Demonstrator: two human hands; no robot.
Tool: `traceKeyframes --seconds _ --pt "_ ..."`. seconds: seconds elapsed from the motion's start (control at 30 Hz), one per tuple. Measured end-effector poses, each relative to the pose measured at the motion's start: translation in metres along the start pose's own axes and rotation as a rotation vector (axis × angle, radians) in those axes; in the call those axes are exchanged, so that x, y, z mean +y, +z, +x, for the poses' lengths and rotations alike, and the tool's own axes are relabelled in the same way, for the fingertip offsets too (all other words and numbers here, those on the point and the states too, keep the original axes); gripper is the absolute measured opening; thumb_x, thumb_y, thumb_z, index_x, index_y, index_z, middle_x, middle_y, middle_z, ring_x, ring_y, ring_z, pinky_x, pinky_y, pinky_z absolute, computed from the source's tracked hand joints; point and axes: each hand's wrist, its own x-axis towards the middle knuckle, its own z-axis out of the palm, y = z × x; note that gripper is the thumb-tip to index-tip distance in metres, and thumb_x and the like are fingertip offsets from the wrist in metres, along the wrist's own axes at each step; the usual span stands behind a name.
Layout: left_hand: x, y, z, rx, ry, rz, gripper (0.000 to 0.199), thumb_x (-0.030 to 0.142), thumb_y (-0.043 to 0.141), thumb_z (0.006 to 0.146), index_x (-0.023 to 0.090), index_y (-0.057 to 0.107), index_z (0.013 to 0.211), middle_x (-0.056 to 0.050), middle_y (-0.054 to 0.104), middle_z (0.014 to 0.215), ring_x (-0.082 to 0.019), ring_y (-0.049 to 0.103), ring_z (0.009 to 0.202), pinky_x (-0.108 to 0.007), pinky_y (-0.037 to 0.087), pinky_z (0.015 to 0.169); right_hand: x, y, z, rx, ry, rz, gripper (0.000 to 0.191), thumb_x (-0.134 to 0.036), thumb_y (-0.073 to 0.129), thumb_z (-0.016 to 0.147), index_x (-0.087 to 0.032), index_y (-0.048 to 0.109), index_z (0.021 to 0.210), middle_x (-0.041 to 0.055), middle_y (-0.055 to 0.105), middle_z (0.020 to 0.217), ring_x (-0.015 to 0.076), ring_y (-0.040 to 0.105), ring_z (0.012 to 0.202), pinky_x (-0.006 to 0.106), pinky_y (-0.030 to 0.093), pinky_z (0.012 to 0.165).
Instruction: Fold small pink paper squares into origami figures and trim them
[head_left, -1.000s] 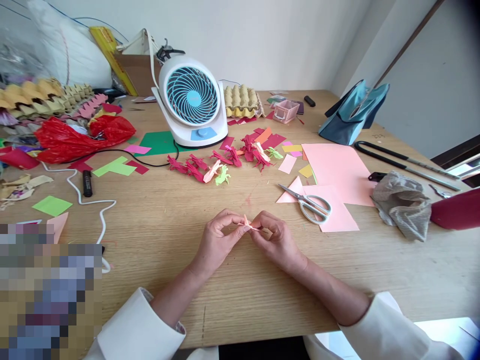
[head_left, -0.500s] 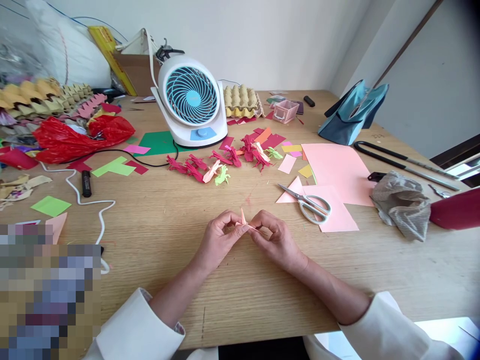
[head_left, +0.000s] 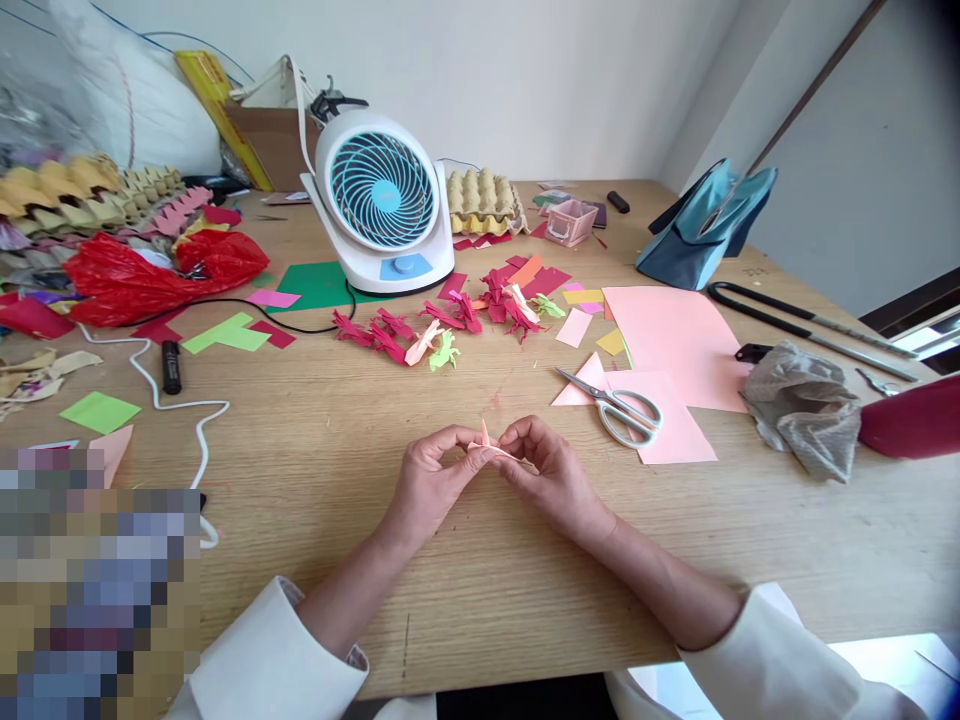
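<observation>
Between my two hands, above the middle of the table, is a small folded piece of light pink paper [head_left: 486, 436] with one narrow point standing up. My left hand [head_left: 437, 480] pinches it between thumb and forefinger. From the other side, my right hand [head_left: 553, 472] grips its right end with thumb and fingertips. The fingers hide most of the folds. Grey-handled scissors [head_left: 616, 406] lie to the right of my right hand, on pink paper [head_left: 686, 440]. Beyond my hands sits a cluster of folded paper figures [head_left: 386, 335] in red, pink and green.
A white fan [head_left: 386, 200] stands behind the figures. Egg trays [head_left: 484, 205], a pink basket [head_left: 571, 222] and a blue bag [head_left: 705, 225] are at the back. A red plastic bag [head_left: 150, 280] and a black marker [head_left: 172, 367] lie left; a crumpled grey cloth [head_left: 802, 410] lies right.
My right fingers have lifted and opened slightly, showing more of the folded paper's right end. My left hand keeps its pinch, almost in place.
</observation>
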Motion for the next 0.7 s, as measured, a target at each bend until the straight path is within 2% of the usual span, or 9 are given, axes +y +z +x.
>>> traceKeyframes --seconds 0.13,0.3,0.43,0.53,0.7 --pt "0.002 0.0002 0.0018 -0.033 -0.117 -0.116 0.024 0.034 0.074 0.078 0.017 0.068 0.094 -0.001 0.068 0.08 -0.015 0.063 0.078 -0.026 0.047 0.078 -0.0021 0.0003 -0.0024 -0.027 -0.051 0.015 0.021 -0.031 0.065 0.087 -0.023 0.048 0.097 -0.0024 0.059 0.075 0.0129 0.057 0.07 0.027 0.046 0.067" --pt "0.0059 0.0001 0.0032 -0.118 -0.206 -0.271 0.019 0.034 0.073 0.08 0.015 0.068 0.082 0.0 0.065 0.075 -0.012 0.06 0.075 -0.023 0.046 0.077 -0.0052 -0.0001 -0.0038 -0.056 -0.102 0.012 0.026 -0.027 0.063 0.088 -0.023 0.046 0.107 -0.0045 0.055 0.073 0.0119 0.055 0.068 0.026 0.045 0.068" --pt "0.0046 -0.0023 0.0043 -0.089 -0.172 -0.178 0.021 0.035 0.074 0.077 0.015 0.068 0.079 0.0 0.064 0.073 -0.012 0.057 0.072 -0.023 0.045 0.072 -0.0058 -0.0002 -0.0026 -0.041 -0.011 -0.014 0.018 -0.034 0.065 0.087 -0.02 0.054 0.091 -0.0001 0.062 0.077 0.0132 0.059 0.071 0.026 0.046 0.066" --pt "0.0033 -0.0031 0.0048 -0.057 -0.124 -0.114 0.021 0.035 0.076 0.075 0.015 0.068 0.076 -0.001 0.063 0.074 -0.013 0.057 0.073 -0.023 0.045 0.07 -0.0072 -0.0009 -0.0011 -0.027 0.016 -0.082 0.02 -0.036 0.064 0.086 -0.018 0.057 0.079 0.001 0.062 0.075 0.0132 0.057 0.068 0.026 0.045 0.063" --pt "0.0025 -0.0009 0.0038 -0.037 -0.149 -0.22 0.024 0.036 0.078 0.071 0.016 0.066 0.072 -0.002 0.068 0.079 -0.015 0.061 0.077 -0.026 0.049 0.075 -0.006 -0.0004 0.0001 -0.022 0.034 -0.075 0.019 -0.035 0.064 0.086 -0.018 0.057 0.079 0.0002 0.061 0.074 0.0127 0.057 0.067 0.025 0.045 0.062"
